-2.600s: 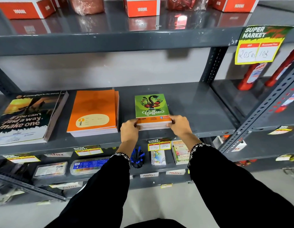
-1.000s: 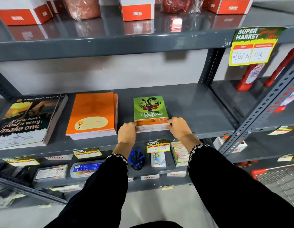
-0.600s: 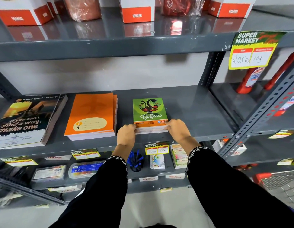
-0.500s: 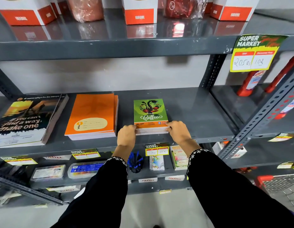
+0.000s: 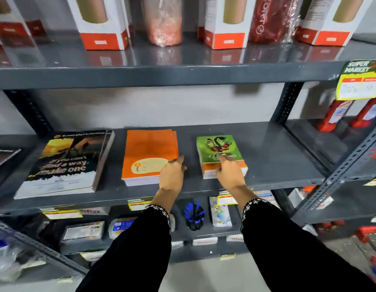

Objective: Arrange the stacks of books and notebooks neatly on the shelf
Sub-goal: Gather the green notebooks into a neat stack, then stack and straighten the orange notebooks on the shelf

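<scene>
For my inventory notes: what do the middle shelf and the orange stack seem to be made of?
Middle shelf: probably painted metal, grey with a slight sheen; the perforated uprights suggest steel. Orange stack: paper notebooks, matte card covers, white page edges showing.

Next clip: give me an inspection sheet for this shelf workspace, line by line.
Surface: grey metal shelf, bare at right.
Job's things: black book stack, orange notebook stack, green notebook stack, lying flat, apart.
Clutter: nothing seen on this shelf.
Grippers: left hand open beside the orange stack; right hand open, over the green stack.
Cables: nothing seen.
Surroundings: boxed bottles above; price tag; blue pen holder below.
</scene>
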